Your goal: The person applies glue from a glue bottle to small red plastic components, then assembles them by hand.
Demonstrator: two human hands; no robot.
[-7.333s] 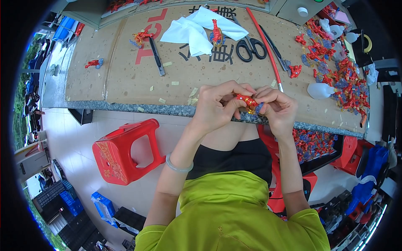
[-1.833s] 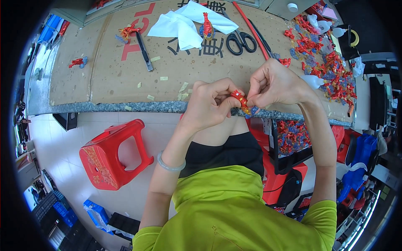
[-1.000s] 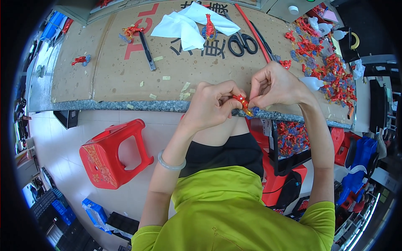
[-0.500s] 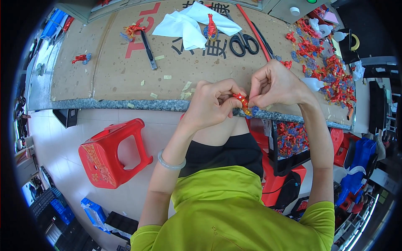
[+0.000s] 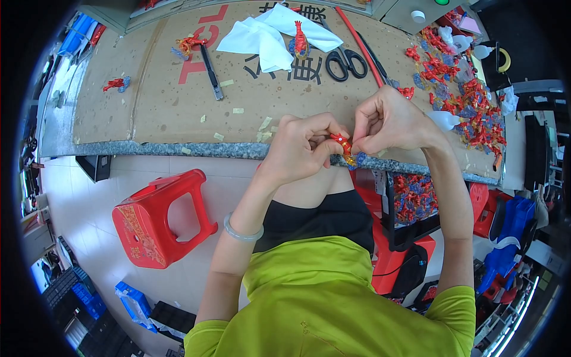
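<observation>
Head view: at the centre of the frame, the left hand [image 5: 300, 146] and right hand [image 5: 389, 125] meet, their fingertips pinching a small red and gold toy figure [image 5: 343, 146] from both sides, just above the table edge [image 5: 178, 149]. Black scissors [image 5: 347, 61] and white cloth [image 5: 267, 35] lie toward the top.

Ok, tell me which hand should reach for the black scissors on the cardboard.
Right, probably. The right hand sits just below the scissors; the left hand is farther away, though both hands pinch the small red figure.
</observation>
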